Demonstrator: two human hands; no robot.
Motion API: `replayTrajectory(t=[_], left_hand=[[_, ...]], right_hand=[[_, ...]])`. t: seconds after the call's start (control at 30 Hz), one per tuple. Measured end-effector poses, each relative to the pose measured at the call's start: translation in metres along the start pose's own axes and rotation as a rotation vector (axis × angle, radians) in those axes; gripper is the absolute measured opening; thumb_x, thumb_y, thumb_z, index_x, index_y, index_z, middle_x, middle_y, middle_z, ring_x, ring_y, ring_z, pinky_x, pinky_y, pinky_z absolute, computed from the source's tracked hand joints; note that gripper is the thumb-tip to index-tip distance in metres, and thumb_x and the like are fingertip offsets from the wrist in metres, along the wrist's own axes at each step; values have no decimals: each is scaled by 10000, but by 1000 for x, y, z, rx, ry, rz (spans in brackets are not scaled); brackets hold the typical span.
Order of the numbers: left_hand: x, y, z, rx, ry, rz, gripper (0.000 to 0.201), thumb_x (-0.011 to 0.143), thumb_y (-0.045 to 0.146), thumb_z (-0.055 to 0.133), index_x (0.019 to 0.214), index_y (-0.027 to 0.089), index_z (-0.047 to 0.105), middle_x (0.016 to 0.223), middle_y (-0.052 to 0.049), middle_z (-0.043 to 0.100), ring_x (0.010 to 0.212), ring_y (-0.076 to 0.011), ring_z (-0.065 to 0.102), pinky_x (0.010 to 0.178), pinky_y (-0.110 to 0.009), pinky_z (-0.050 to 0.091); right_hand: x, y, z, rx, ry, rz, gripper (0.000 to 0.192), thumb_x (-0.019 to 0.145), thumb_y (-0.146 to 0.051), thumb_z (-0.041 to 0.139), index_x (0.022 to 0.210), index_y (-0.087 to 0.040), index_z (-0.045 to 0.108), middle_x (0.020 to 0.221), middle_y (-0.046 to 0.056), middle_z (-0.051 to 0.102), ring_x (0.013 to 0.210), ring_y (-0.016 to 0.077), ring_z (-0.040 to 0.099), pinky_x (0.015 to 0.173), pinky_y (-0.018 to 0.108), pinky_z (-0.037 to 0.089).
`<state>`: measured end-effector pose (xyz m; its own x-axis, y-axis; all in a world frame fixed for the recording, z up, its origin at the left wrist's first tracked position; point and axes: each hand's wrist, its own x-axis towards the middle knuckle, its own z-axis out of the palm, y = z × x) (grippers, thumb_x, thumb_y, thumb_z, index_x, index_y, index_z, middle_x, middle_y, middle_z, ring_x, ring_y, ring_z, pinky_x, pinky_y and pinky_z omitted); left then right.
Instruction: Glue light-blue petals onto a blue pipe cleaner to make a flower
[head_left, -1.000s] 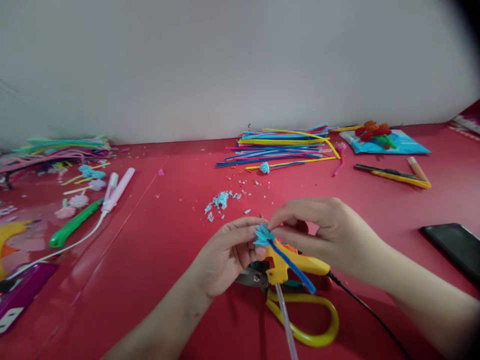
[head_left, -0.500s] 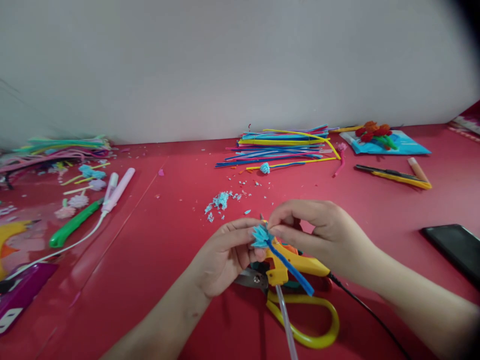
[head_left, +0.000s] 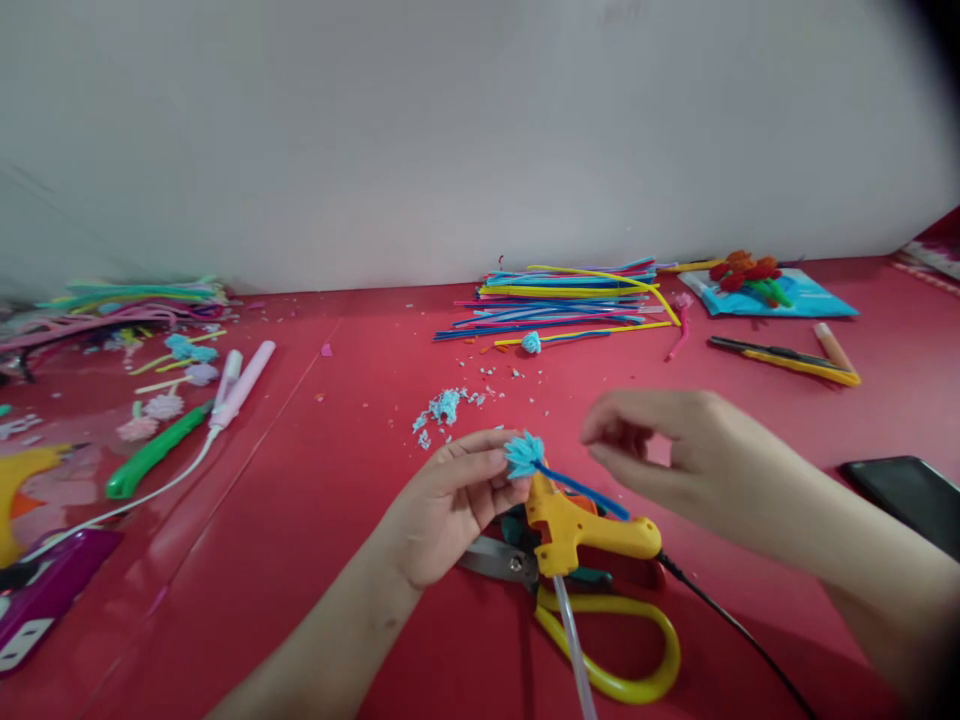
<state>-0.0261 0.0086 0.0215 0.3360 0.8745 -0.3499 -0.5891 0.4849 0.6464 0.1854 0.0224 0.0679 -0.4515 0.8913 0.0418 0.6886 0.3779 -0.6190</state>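
My left hand [head_left: 457, 505] pinches a light-blue pipe-cleaner flower [head_left: 525, 456] between thumb and fingers. From the flower's base a dark-blue pipe-cleaner stem [head_left: 585, 490] slants down to the right. My right hand [head_left: 660, 440] hovers to the right of the flower, apart from it, fingers loosely curled with a small gap to the thumb and nothing visible between them. Below the flower lies a yellow hot glue gun [head_left: 577, 530], a clear glue stick [head_left: 574, 640] jutting from its back. Under it are yellow-handled scissors [head_left: 637, 690], partly covered.
Light-blue fuzz scraps [head_left: 445, 405] lie beyond my left hand. Pipe cleaners [head_left: 562, 290] are heaped by the wall. A utility knife [head_left: 787, 360] and a black phone [head_left: 907, 500] are at right. Left are a pink hair-iron-like tool [head_left: 244, 385], a green-handled cutter [head_left: 154, 455] and a purple box [head_left: 56, 590].
My right hand has let go of the flower and drawn back to the right. The flower has turned in my left hand, its stem swinging up toward level.
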Motion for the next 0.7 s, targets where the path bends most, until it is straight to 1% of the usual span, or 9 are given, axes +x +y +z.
replayTrajectory(t=[0.07,0.13,0.17,0.3,0.37,0.43,0.53,0.6,0.7], left_hand=[[1,2,-2,-3,-1,12,149,649,101,698,797,114,692,699,-35,684,613,-111,620,631,-202,522],[2,3,-4,0,-9,25,148,654,94,691,800,118,688,691,-31,681,616,-115,622,627,-202,523],[3,3,-6,5,-13,32,141,663,98,685,803,119,686,687,-30,678,611,-115,622,621,-203,523],[7,3,-11,46,-12,86,118,718,103,639,825,117,687,712,-30,684,613,-118,634,633,-214,531],[10,4,-15,64,4,134,121,730,85,621,825,112,691,742,-34,691,645,-122,645,657,-219,537],[12,7,-19,65,49,204,132,725,70,617,823,111,695,764,-34,697,655,-119,649,667,-220,539],[16,14,-24,80,90,279,147,727,76,613,845,110,694,758,-35,695,654,-119,644,652,-218,539],[17,16,-26,82,88,292,143,731,91,613,849,112,691,745,-31,689,636,-112,635,633,-212,536],[19,15,-27,81,77,270,103,743,105,609,806,114,690,733,-21,679,614,-97,620,617,-206,533]], right_hand=[[-8,11,7,-161,-133,23,111,765,-239,552,860,-221,605,792,7,625,622,137,560,564,248,409],[-16,20,19,-243,-172,-12,188,754,-268,563,928,-215,608,882,44,621,710,178,587,622,287,425],[-19,22,26,-265,-193,-34,214,758,-245,542,961,-214,603,914,57,615,757,193,590,654,302,430],[-25,18,50,-377,-192,-102,300,658,-134,488,931,-188,601,968,95,585,796,237,565,704,377,444],[-24,16,58,-370,-174,-107,373,616,-110,465,961,-175,591,974,103,578,827,256,550,714,396,450],[-22,16,61,-304,-152,-92,420,595,-91,449,989,-159,577,946,100,579,856,256,544,739,389,451],[-19,23,55,-160,-93,-14,449,600,-68,450,1029,-164,541,944,77,586,837,212,559,746,331,448],[-16,28,46,-96,-5,56,388,635,-89,483,1010,-180,523,903,53,593,757,181,566,669,286,444],[-14,31,31,-7,182,87,157,711,-203,556,864,-201,521,722,4,570,593,145,533,534,247,404]])
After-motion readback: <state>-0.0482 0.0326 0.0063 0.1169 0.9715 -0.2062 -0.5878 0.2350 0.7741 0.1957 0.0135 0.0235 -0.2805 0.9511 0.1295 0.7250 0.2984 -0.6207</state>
